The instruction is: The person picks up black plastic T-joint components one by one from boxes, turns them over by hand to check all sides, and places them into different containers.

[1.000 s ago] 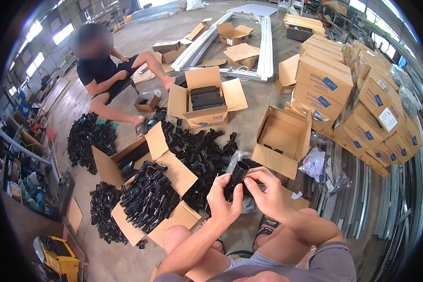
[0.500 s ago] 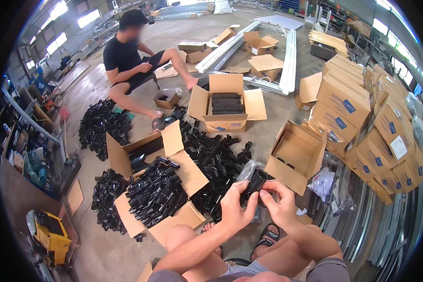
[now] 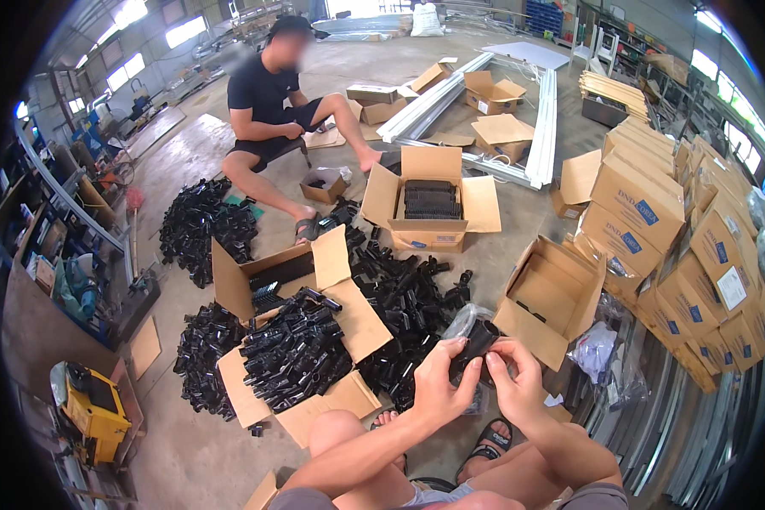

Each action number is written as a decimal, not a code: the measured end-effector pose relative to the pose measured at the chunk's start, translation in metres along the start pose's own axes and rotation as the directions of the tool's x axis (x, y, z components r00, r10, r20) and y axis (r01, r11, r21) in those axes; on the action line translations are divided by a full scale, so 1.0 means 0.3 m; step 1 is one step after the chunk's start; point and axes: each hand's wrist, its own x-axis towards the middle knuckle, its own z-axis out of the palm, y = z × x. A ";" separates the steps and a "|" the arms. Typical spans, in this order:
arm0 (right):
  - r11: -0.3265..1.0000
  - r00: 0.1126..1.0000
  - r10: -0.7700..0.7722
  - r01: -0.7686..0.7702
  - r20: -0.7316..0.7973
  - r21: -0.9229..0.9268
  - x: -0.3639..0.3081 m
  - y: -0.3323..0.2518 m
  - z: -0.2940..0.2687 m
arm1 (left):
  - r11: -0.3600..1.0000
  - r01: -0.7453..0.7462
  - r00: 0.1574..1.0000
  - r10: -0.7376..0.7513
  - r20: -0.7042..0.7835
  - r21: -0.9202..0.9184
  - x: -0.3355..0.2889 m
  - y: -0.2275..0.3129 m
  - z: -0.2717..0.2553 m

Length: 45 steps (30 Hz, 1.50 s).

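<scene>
Both hands are raised above my knees around one black plastic part, short and hollow-looking. My left hand pinches it from the left with thumb and fingers. On its other side my right hand grips it, thumb against the lower edge. Behind the part lies a clear plastic bag. A loose heap of similar black parts spreads on the floor to the left of the hands. Farther left, more black parts are piled over the flaps of an open carton.
Right of my hands stands an open carton with a few dark pieces inside. Another carton holds rows of black parts. A co-worker sits far left beside another heap. Stacked cartons and metal profiles line the right.
The view has swung slightly left, so the surroundings sit farther right. Both hands still hold the black part, in nearly the same pose. The co-worker's head has turned a little.
</scene>
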 end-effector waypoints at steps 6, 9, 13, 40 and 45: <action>0.997 0.997 -0.080 0.080 0.001 -0.004 -0.007 0.028 -0.011 | 1.000 0.022 1.000 -0.022 -0.001 -0.018 -0.002 0.009 0.002; 0.996 1.000 0.009 -0.006 0.030 -0.094 -0.013 0.034 -0.018 | 1.000 0.006 1.000 -0.005 0.020 -0.018 -0.002 0.013 0.001; 0.997 1.000 0.027 -0.027 0.002 0.067 -0.009 0.013 0.000 | 0.998 0.056 0.998 -0.055 0.013 -0.028 0.001 0.015 -0.002; 0.994 0.998 0.057 -0.058 0.013 0.095 -0.017 0.019 -0.008 | 1.000 0.029 0.999 -0.028 0.032 -0.012 -0.012 -0.006 0.000; 0.991 0.996 0.087 -0.088 0.018 0.098 -0.020 0.024 -0.010 | 1.000 0.019 0.999 -0.019 0.030 0.002 -0.011 -0.003 -0.001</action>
